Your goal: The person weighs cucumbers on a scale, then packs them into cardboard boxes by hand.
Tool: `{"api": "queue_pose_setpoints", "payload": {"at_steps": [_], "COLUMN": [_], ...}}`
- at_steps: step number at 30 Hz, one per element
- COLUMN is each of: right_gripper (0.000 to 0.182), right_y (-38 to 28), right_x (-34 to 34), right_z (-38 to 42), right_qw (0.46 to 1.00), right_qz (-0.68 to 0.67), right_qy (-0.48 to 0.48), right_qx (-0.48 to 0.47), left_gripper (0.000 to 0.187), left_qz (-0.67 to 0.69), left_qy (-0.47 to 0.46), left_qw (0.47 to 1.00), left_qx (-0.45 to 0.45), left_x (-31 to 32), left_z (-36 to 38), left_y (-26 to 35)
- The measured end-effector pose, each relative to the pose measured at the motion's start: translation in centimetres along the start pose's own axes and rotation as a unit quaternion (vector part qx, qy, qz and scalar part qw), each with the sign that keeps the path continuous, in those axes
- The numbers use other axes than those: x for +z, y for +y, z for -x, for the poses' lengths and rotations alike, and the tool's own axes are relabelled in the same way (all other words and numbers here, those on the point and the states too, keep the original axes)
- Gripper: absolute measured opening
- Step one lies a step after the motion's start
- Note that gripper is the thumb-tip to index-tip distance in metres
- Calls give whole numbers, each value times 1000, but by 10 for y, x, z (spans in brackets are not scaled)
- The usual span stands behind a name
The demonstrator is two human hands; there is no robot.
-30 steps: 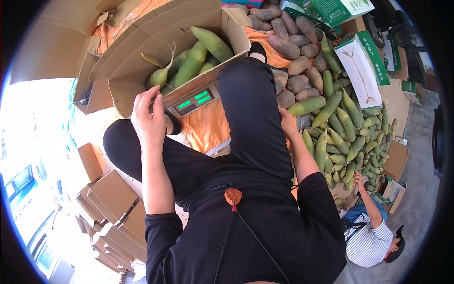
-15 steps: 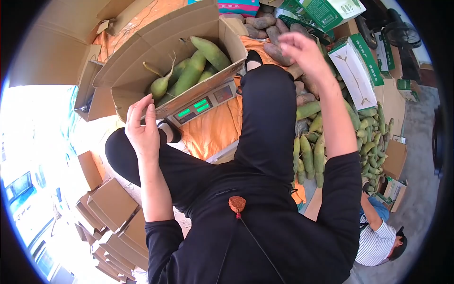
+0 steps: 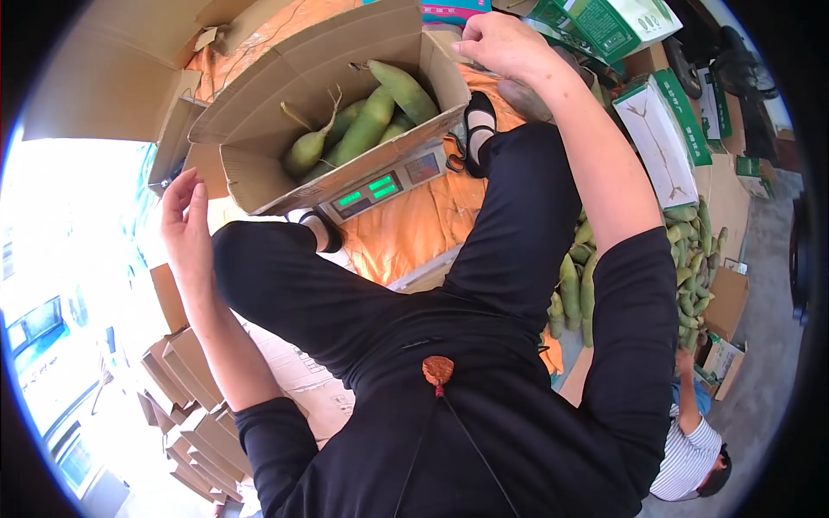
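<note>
Several green radishes [image 3: 367, 123] with thin roots lie in an open cardboard box [image 3: 268, 186]. The box rests on a digital scale [image 3: 367, 193] whose display glows green. My left hand [image 3: 186, 226] is raised just left of the box, apart from it, with loosely bent fingers, the thumb apart and nothing held. Above the box's right end is my right hand [image 3: 505, 45], its fingers bent and pointing left. I see nothing in it, though part of its palm side is hidden. A brownish-purple root vegetable [image 3: 524, 99] lies below the right wrist.
More green radishes [image 3: 691, 268] are heaped on the right, partly behind my right arm. Green-and-white cartons [image 3: 661, 134] stand at upper right. Folded cardboard boxes [image 3: 203, 440] are stacked at lower left. Another person in a striped shirt [image 3: 688, 457] is at lower right. Orange sheeting [image 3: 389, 246] covers the floor.
My left hand has moved left, away from the box's near corner. The right hand has gone up and left, from over the root vegetables to the box's right end.
</note>
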State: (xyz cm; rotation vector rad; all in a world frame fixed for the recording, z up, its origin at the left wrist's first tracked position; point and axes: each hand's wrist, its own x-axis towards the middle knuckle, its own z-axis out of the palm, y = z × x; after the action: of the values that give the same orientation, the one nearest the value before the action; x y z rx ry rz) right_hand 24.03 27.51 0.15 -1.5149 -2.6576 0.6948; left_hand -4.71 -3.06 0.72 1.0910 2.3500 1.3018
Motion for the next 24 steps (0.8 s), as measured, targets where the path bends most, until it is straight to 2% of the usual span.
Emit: {"api": "queue_pose_setpoints", "payload": {"at_steps": [1, 3, 4, 6, 7, 10, 11, 13, 17, 20, 24], "right_gripper": [30, 37, 37, 52, 53, 53, 54, 53, 50, 48, 43], "right_y": [1, 7, 5, 0, -2, -5, -4, 6, 11, 12, 6], "right_x": [2, 9, 9, 11, 15, 28, 34, 51, 67, 73, 68], "right_z": [-4, -15, -16, -21, -26, -25, -29, -39, -47, -53, -54], "right_qw": [1000, 997, 997, 994, 990, 987, 986, 988, 990, 990, 988], "right_qz": [0, 65, 65, 99, 111, 129, 130, 110, 91, 95, 89], "right_qy": [2, 28, 30, -48, -74, -84, -92, -98, -102, -103, -110], "right_qx": [-3, -30, -33, 25, 40, 37, 48, 35, 20, 32, 56], "left_gripper": [25, 28, 28, 32, 34, 46, 46, 46, 43, 42, 40], "left_qz": [0, -110, -110, -137, -137, -155, -157, -205, -243, -234, -294], "left_qy": [3, -34, -30, -123, -134, -205, -202, -259, -293, -283, -276], "left_qw": [1000, 993, 993, 979, 977, 953, 952, 922, 894, 908, 888], "left_qx": [1, -27, -26, -86, -95, -163, -166, -205, -236, -200, -223], "left_x": [-5, -11, -13, -13, -9, -2, 1, 12, 23, 30, 33], "left_z": [-9, -25, -32, -45, -48, -57, -60, -61, -67, -65, -78], "left_y": [-9, -28, -39, -52, -56, -63, -65, -53, -57, -60, -82]}}
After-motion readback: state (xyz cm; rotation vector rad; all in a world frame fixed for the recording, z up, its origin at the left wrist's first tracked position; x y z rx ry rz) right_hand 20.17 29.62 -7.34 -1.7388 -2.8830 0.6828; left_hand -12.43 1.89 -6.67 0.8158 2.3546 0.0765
